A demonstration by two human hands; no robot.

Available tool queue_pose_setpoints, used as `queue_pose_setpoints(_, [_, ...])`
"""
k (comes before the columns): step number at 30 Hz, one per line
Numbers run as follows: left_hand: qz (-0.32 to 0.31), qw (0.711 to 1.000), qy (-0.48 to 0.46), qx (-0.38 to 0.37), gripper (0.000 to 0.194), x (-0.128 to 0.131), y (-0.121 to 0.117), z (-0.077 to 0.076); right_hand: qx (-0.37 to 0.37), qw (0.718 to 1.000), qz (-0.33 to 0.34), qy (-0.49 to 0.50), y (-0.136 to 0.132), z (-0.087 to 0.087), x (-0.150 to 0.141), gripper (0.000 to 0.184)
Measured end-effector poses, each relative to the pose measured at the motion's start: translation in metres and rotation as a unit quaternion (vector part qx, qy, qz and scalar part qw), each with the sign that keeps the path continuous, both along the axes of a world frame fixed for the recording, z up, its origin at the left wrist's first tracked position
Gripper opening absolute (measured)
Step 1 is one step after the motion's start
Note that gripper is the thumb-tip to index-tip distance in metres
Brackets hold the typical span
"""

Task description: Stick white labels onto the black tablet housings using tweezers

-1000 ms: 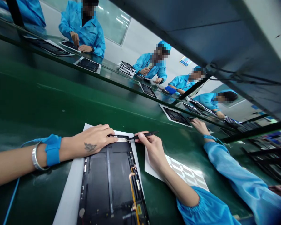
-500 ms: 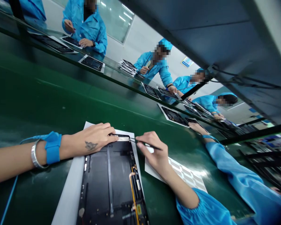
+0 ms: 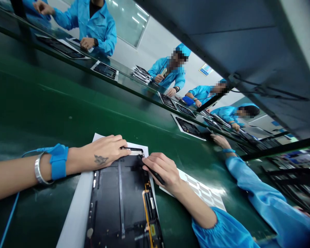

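My left hand [image 3: 103, 151] lies flat across the top edge of a matte black tablet panel [image 3: 119, 196], fingers open and pressing rather than gripping, which seems to pin the panel steady. My right hand [image 3: 158, 168] closes its fingers in a pen grip around a slim black hand tool [image 3: 156, 176], whose tip is lost in shadow near the panel's upper edge. A flat orange cable [image 3: 146, 206] runs down the panel's ribbed side. Beneath lies a smooth white paper sheet [image 3: 76, 213], apparently a buffer from the glossy green tabletop [image 3: 54, 103]. On my left wrist, a blue fabric wrist strap [image 3: 58, 162] sits beside a silver bangle [image 3: 38, 168], its thin blue cord [image 3: 11, 213] trailing off, presumably for grounding. Just right of the panel lies a white sheet of pale gridded labels [image 3: 204, 189]. Farther off, a co-worker's hand [image 3: 220, 140] extends from a blue sleeve [image 3: 263, 189] near black panels on white sheets [image 3: 188, 127], and people in blue smocks [image 3: 167, 65] sit across the bench.
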State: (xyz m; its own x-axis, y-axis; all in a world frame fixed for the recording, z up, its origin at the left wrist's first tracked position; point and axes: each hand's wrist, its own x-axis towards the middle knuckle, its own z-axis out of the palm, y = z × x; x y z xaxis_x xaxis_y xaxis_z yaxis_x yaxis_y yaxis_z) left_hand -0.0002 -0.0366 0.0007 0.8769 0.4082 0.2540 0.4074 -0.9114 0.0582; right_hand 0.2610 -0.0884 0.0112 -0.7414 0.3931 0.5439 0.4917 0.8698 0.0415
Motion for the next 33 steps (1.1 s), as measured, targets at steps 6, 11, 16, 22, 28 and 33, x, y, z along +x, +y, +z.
queue_pose_setpoints(6, [-0.002, 1.000, -0.009, 0.001, 0.033, 0.000, 0.000, 0.001, -0.011, 1.000, 0.004, 0.000, 0.001, 0.000, -0.001, 0.016])
queue_pose_setpoints(11, [-0.007, 1.000, -0.023, -0.006, 0.032, -0.002, -0.001, 0.001, -0.023, 1.000, 0.003, 0.006, 0.001, 0.001, -0.001, 0.017])
queue_pose_setpoints(16, [-0.004, 1.000, 0.010, 0.018, 0.035, -0.001, 0.001, 0.001, -0.083, 0.980, -0.068, 0.166, 0.006, 0.000, 0.004, 0.014])
queue_pose_setpoints(22, [-0.003, 0.995, 0.079, 0.066, 0.050, 0.019, 0.005, 0.017, -0.167, 0.919, -0.179, 0.310, 0.022, -0.005, 0.012, 0.019])
queue_pose_setpoints(28, [0.013, 0.991, 0.107, 0.078, 0.050, 0.023, 0.004, 0.021, -0.167, 0.955, -0.129, 0.209, 0.021, 0.008, 0.001, 0.019])
queue_pose_setpoints(33, [-0.015, 0.999, -0.027, -0.031, 0.034, -0.008, 0.007, 0.003, -0.173, 0.981, -0.082, -0.014, 0.039, 0.015, -0.024, 0.021])
